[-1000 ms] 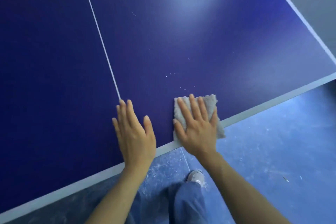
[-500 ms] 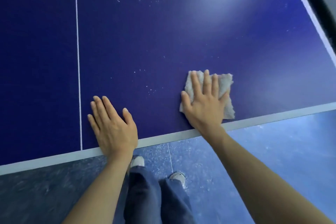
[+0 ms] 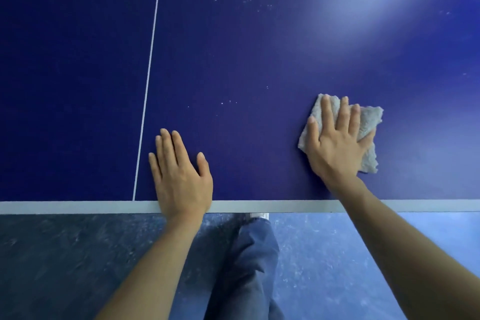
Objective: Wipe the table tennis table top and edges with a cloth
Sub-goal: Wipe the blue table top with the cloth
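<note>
**Cloth slides right along the near edge, away from the centre line**

The cloth [image 3: 363, 135] lies flat on the table tennis table [image 3: 259, 47], a little in from the near edge, under the right hand [image 3: 337, 143], whose fingers are spread and pressed flat on it, not clamped. A second ago it sat at the white edge stripe [image 3: 285, 206] close beside the left hand [image 3: 181, 179]; now the two are well apart, so the stroke has carried rightward and slightly inward. The left hand is planted palm-down, fingers loosely together, just right of the centre line [image 3: 148, 86], heel on the stripe. White specks [image 3: 228, 102] remain between the hands. Open table stretches ahead and right; the far right corner barely shows.
</note>
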